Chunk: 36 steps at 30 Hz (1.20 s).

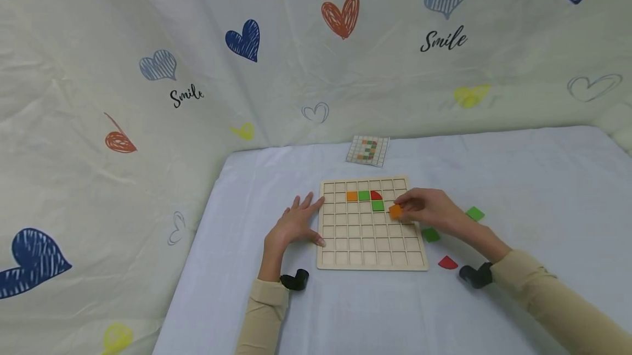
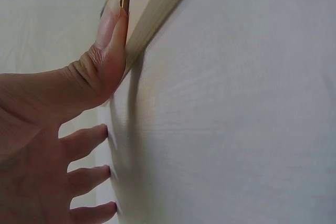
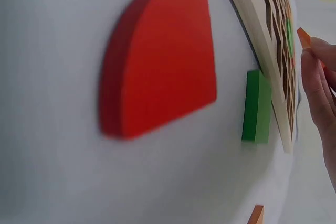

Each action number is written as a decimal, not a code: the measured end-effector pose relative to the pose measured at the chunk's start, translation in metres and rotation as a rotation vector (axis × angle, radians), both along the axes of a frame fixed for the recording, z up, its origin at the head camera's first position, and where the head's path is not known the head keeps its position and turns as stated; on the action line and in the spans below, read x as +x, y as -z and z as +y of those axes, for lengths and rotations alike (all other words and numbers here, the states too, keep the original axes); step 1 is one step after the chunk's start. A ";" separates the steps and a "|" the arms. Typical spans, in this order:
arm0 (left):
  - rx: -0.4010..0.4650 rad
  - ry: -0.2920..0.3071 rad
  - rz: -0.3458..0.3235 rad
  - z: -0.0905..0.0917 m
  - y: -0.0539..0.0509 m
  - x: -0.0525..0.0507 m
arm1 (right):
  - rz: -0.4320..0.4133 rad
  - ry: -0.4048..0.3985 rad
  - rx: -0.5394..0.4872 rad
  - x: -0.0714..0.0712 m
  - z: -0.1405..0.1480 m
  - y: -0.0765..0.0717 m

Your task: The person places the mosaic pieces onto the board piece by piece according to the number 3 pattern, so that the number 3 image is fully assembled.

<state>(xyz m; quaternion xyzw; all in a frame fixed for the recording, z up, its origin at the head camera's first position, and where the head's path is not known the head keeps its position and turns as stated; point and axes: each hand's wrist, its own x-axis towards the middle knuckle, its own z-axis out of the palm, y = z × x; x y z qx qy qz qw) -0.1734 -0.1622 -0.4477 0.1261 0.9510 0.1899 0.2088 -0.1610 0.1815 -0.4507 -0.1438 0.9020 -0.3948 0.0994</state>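
Left hand [image 1: 295, 223] spread, gripping nothing, thumb against the edge of a pale wooden gridded board [image 1: 355, 243], likely to steady it. Right hand [image 1: 430, 210] pinches an orange square tile [image 1: 395, 212] over the board's right side, fingertip hold apparently for fine control.

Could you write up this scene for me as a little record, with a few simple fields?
Left hand: fingers spread, thumb touching the wooden board
Right hand: pinching an orange piece over the board
Set in board: orange square, two green squares, red quarter-circle
Lying to its right: includes two green pieces, one red piece
Behind board: patterned card
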 end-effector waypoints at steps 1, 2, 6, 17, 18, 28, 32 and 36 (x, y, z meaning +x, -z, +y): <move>-0.001 0.001 0.001 0.000 0.000 0.000 | -0.001 -0.002 -0.003 -0.001 -0.002 0.001; -0.002 0.002 0.004 -0.001 0.000 0.000 | 0.001 -0.006 -0.005 -0.003 -0.005 0.001; -0.003 0.002 0.000 -0.001 0.001 0.000 | -0.001 -0.020 -0.002 -0.007 -0.015 0.003; 0.009 0.000 -0.009 -0.001 0.001 0.000 | -0.017 -0.067 -0.003 -0.012 -0.027 0.009; 0.009 0.000 -0.008 -0.001 0.001 0.000 | -0.018 -0.071 -0.002 -0.013 -0.027 0.010; 0.000 0.000 -0.002 -0.001 0.001 0.001 | 0.001 -0.074 0.031 -0.012 -0.036 0.010; -0.002 -0.002 -0.003 -0.001 0.000 0.001 | 0.044 -0.093 0.049 -0.011 -0.039 0.009; -0.005 0.001 -0.002 -0.002 0.001 0.000 | 0.118 -0.127 0.094 -0.011 -0.042 0.008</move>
